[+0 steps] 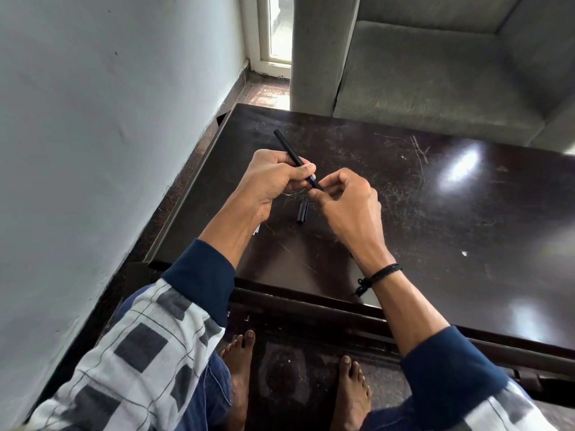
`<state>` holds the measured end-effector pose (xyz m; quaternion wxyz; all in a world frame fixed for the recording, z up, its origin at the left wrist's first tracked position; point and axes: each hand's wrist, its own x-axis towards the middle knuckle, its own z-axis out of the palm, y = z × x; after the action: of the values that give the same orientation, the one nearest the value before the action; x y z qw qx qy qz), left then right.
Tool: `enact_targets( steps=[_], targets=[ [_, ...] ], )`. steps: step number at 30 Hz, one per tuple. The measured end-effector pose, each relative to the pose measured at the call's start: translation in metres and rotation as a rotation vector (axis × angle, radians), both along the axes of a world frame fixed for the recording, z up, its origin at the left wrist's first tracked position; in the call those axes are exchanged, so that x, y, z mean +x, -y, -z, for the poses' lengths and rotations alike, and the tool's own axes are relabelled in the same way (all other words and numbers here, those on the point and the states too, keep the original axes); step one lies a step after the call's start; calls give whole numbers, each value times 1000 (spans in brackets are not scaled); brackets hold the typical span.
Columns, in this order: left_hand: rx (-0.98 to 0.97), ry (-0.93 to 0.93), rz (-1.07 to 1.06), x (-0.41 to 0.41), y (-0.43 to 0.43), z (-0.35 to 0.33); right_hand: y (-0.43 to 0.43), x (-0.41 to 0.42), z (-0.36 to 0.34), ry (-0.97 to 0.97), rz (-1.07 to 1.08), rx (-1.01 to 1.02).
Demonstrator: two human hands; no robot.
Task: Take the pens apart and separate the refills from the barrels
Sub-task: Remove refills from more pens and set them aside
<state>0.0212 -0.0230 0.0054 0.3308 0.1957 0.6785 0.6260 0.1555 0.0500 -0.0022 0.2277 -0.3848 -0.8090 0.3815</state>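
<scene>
Dark brown and glossy, the table (404, 213) fills the middle of the view; its top has many fine scratches, mostly near the centre and toward the far edge, and a bright patch of light reflects on its right part; a small white speck (464, 253) lies on the right half, well apart from the hands; on the left a pale wall (109, 119) stands close beside the table, with a narrow strip of speckled floor (267, 94) between them; behind the table is a grey sofa (435, 73), and in the far corner a white door frame (273, 32) lets daylight in; under the near edge of the table two bare feet (239, 368) stand on a dark patterned floor

Above the table the left hand (273, 178) grips a black pen (287, 147) with fingers curled round its lower half, so the upper half points away to the far left; the right hand (345, 203) pinches the near end of the pen between thumb and forefinger, the other fingers bent; a short bluish part shows between the two hands; a black cap (302, 211) lies on the table just below the hands, touching neither; something small and white (256, 230) shows beside the left wrist, mostly hidden, and I cannot tell what it is; a black cord bracelet (382, 272) is on the right wrist
</scene>
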Motion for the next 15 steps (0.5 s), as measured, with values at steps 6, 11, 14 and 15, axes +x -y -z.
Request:
enact_targets(
  steps=[6,11,14,15],
  targets=[
    [0,5,-16,-1,-1,-1,0,-2,0,-16,-22,-40],
    [2,1,-7,-1,0,-1,0,0,0,-3,-38,-8],
    [7,8,-9,0,0,-1,-1,-3,3,-16,-40,-50],
    [6,8,-12,-1,0,-1,0,-3,3,-23,-47,-59]
  ],
)
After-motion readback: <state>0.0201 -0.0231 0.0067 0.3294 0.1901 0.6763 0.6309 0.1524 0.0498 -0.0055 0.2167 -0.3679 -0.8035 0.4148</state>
